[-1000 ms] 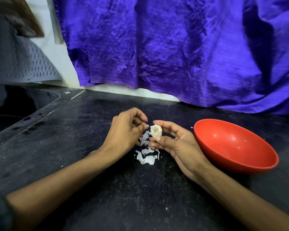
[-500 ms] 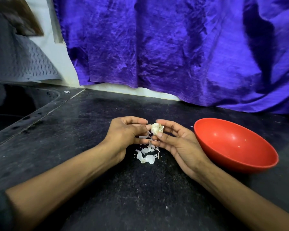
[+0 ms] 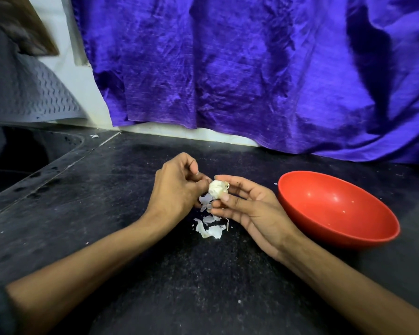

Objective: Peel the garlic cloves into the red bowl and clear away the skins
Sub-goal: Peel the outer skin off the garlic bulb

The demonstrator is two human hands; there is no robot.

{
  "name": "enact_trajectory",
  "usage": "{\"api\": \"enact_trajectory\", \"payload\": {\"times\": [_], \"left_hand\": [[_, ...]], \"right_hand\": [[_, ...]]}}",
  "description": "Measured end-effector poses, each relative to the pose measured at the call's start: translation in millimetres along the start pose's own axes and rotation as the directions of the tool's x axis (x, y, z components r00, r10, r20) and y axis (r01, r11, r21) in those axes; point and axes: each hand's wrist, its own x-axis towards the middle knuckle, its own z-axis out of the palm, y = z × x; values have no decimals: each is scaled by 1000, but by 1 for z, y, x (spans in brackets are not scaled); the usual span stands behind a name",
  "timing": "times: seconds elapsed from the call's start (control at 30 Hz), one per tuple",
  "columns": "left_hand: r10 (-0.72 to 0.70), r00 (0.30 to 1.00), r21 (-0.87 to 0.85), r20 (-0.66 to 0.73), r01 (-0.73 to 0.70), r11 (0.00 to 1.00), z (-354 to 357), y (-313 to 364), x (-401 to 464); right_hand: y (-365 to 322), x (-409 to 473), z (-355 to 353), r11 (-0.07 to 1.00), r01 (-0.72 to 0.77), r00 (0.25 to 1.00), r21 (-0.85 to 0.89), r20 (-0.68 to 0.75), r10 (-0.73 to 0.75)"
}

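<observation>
My right hand (image 3: 249, 209) holds a whitish garlic piece (image 3: 217, 188) between thumb and fingertips, just above the black counter. My left hand (image 3: 177, 187) is curled at the garlic's left side, its fingertips pinching at the skin there. A strip of papery skin (image 3: 205, 201) hangs between the two hands. Below them a small heap of peeled skins (image 3: 211, 228) lies on the counter. The red bowl (image 3: 336, 209) stands to the right of my right hand and looks empty.
A dark sink (image 3: 17, 163) drops away at the left, with a grey ribbed mat (image 3: 34, 93) leaning behind it. Purple cloth (image 3: 252, 68) hangs along the back wall. The black counter (image 3: 203, 286) stretches toward me, speckled with small crumbs.
My left hand has gone back to the garlic and pinches at its skin. My right hand turned the garlic slightly. A loose strip now hangs between the hands.
</observation>
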Motion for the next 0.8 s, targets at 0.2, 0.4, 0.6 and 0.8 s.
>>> {"api": "enact_trajectory", "payload": {"times": [0.2,0.4,0.6,0.8], "left_hand": [[21,992,30,127,-25,999,-1,1,-2],[-41,937,-187,346,112,976,2,9,-6],[-24,936,-244,350,116,963,3,9,-5],[-60,944,-288,323,159,944,4,5,-2]], "right_hand": [[-1,4,-1,993,-42,999,107,-24,45],[-2,5,-4,996,-37,994,85,-102,46],[0,4,-8,1000,6,991,29,-132,-2],[0,3,-9,999,39,987,12,-155,-37]]}}
